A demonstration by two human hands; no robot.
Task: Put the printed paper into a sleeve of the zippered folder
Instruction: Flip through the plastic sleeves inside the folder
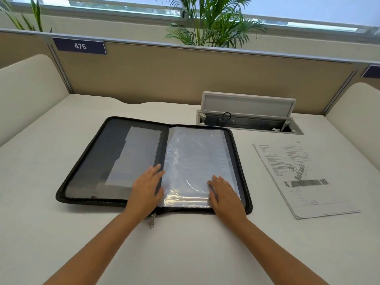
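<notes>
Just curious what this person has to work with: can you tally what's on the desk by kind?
Zippered folder, lying open: 1
Printed paper: 1
Cable box, lid raised: 1
Hands resting on the folder: 2, left hand and right hand
Total: 5

Off-white matte desk top (pixel 61 145), far edge meets a tan fabric partition panel (pixel 164 79) capped by a grey metal rail (pixel 226 50). Dark blue number plate reading 475 (pixel 79 46) at the panel's upper left; part of a second blue plate (pixel 372 72) at the right edge. Cream rounded side dividers, left (pixel 26 87) and right (pixel 353 112). Grey cable box with raised flip lid (pixel 247 103) sunk in the desk near the far right corner, black cable inside. Green palm plant (pixel 213 21) behind the partition, another palm frond (pixel 24 15) upper left. Long window strip (pixel 308 11) above, bright daylight
</notes>
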